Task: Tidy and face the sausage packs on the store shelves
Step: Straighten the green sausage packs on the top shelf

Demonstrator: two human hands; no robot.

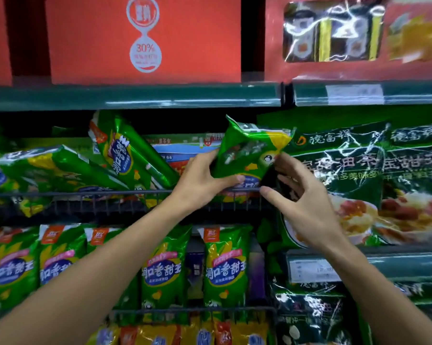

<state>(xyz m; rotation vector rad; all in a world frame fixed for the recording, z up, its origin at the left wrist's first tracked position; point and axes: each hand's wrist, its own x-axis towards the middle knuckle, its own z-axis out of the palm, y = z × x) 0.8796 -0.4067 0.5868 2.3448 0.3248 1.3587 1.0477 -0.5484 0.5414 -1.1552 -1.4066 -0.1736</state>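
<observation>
Both hands, left (pixel 205 180) and right (pixel 302 195), fingers curled around one green sausage pack (pixel 249 150) above the wire shelf rail (pixel 85 194).

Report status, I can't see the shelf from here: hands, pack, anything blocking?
Both hands, left and right, grip one green sausage pack above the wire basket rail. Tilted green pack leans beside it, unfaced.

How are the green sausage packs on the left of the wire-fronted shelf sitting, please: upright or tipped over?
Tipped over. The leaning green pack slants diagonally with its label sideways, and the pack left of it lies almost flat behind the wire rail.
</observation>
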